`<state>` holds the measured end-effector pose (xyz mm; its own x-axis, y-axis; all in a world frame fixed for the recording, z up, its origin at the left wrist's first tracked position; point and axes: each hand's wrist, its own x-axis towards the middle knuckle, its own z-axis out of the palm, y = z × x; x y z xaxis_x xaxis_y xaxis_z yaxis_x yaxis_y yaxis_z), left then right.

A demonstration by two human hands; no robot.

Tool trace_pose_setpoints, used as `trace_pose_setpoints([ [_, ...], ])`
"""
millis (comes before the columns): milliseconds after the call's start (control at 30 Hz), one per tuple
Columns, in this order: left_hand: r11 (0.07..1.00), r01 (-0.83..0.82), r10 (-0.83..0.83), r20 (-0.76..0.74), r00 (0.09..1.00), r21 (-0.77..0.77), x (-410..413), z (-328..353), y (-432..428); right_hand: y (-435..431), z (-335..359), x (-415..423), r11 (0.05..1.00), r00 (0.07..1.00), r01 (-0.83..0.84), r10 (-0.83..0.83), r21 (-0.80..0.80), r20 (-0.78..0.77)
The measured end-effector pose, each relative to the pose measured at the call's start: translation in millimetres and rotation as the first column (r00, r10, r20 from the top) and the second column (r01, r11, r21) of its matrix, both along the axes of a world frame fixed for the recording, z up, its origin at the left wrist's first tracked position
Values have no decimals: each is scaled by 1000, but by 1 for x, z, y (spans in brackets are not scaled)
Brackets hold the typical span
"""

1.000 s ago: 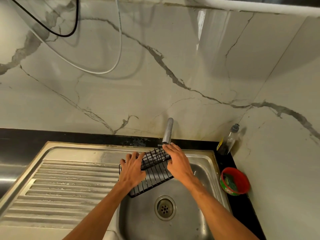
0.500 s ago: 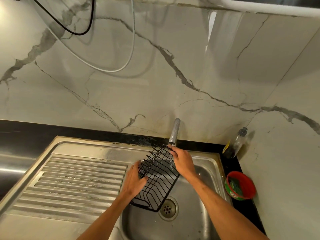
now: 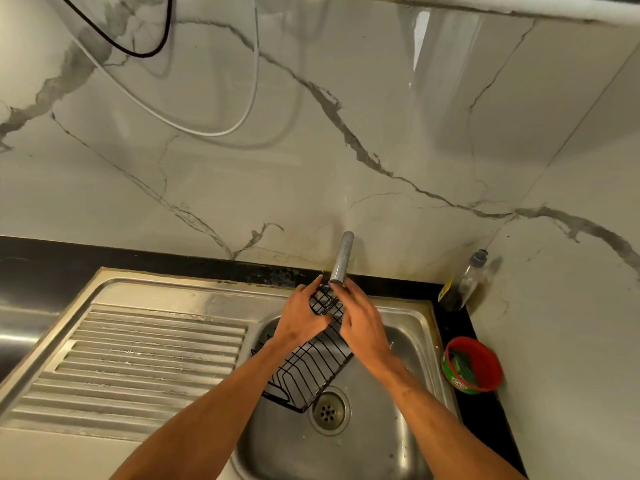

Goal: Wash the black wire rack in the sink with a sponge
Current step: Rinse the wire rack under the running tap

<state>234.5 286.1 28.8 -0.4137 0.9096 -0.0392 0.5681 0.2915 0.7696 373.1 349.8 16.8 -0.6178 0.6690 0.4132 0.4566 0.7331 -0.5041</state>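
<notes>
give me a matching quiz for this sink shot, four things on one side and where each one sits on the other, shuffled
Things:
1. black wire rack
2. faucet
3. red tub
4. clear bottle

Places:
a. on the black counter, right of the sink
b. in the corner, against the wall
c. tilted in the basin, low end by the drain
d. at the back of the sink, spout over the rack's upper end

Pairs: 1-c, 2-d, 3-a, 4-b
</notes>
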Motion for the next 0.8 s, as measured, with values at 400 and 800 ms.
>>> trace_pose_setpoints([
  [400, 999, 13, -15, -45, 999, -44, -3, -16, 2, 17, -6, 13, 989, 974, -127, 109, 76, 200],
  [800, 990, -80, 49, 248, 968, 115, -11, -35, -32, 27, -6, -4, 960, 973, -6, 70, -279, 221],
])
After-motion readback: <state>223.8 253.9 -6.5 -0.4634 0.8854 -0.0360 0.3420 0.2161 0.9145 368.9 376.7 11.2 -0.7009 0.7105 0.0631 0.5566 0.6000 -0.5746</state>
